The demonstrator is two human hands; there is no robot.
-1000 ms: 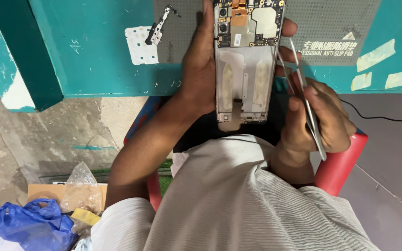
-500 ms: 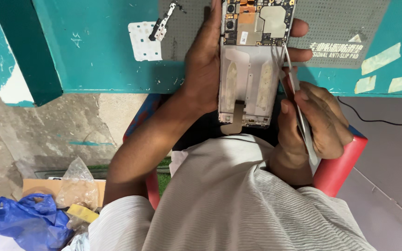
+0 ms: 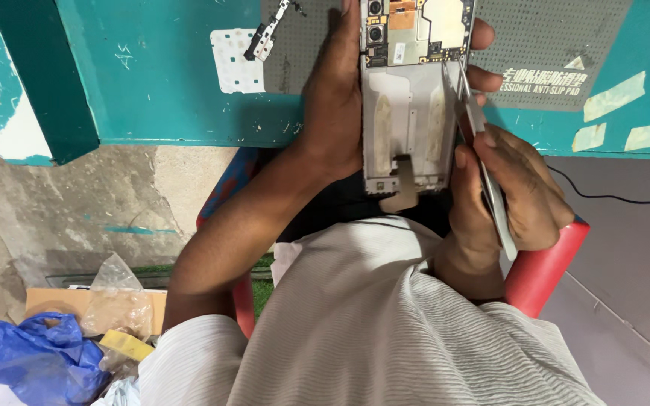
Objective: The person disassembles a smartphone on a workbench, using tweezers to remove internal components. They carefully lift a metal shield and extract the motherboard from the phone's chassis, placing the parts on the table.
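My left hand grips an opened phone with its back cover off, held upright over the table's near edge. Its circuit board and camera modules show at the top, and a bare white frame with a loose flex strip lies below. My right hand holds metal tweezers, whose tips touch the phone's right edge just under the circuit board. The fingertips of the left hand wrap round the phone's right side.
A teal table carries a grey anti-slip mat, a small metal bracket and a white patch. A red chair is under me. On the floor lie a blue plastic bag, clear bags and cardboard. A black cable runs at the right.
The view has drifted so the phone sits higher in frame. The tweezers' tips have moved up along the phone's right edge toward the circuit board. The left hand's grip is unchanged.
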